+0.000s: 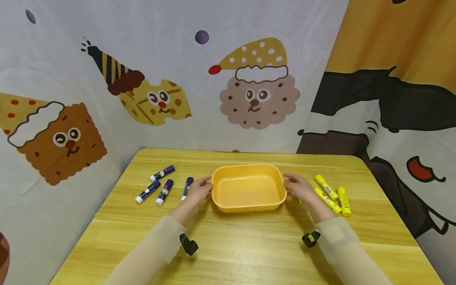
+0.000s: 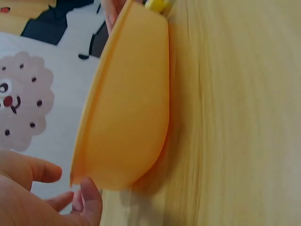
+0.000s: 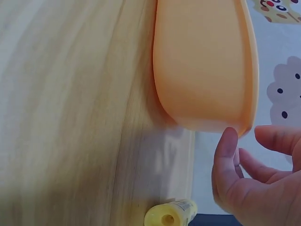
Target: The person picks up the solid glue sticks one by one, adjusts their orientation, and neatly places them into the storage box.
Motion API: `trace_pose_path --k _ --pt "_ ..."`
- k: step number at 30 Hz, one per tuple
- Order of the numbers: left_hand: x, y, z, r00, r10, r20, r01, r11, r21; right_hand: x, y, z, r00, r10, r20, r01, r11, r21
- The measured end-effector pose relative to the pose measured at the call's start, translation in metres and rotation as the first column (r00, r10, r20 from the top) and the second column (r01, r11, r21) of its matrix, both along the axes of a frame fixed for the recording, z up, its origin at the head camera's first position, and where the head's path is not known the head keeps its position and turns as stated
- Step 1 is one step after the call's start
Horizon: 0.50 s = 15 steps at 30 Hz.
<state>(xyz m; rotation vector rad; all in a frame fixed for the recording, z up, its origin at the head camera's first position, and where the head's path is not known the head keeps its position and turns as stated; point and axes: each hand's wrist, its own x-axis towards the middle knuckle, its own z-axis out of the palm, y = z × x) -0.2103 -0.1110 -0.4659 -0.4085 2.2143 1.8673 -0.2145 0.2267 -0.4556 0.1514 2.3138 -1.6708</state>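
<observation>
A yellow-orange plastic basin [image 1: 249, 208] sits on the wooden table between both hands. My left hand [image 1: 199, 190] is at its left end; in the left wrist view a fingertip meets the wall under the rim, while another finger stands apart from the rim. At the right end is my right hand [image 1: 298, 187], also with one fingertip at the wall below the rim and another digit held off it. Neither hand visibly grips the basin, which has nothing inside.
Several blue glue sticks [image 1: 164, 192] with white ends lie left of the basin, one close to the left hand. Several yellow glue sticks [image 1: 344, 202] lie on the right, one mostly hidden behind the right hand. A cartoon-printed curtain [image 1: 199, 138] hangs behind the table [image 1: 235, 249].
</observation>
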Motion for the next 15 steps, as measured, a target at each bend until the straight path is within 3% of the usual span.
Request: trace_pose_path --k 7,15 --pt "0.014 0.003 0.000 1.000 -0.007 -0.030 0.008 1.000 0.025 -0.007 -0.003 0.000 1.000 -0.005 -0.006 0.005 1.000 0.014" --pt "0.008 0.004 -0.003 0.999 -0.016 -0.040 0.017 0.999 0.028 -0.002 -0.002 -0.003 0.999 -0.008 -0.039 0.009 1.000 0.024"
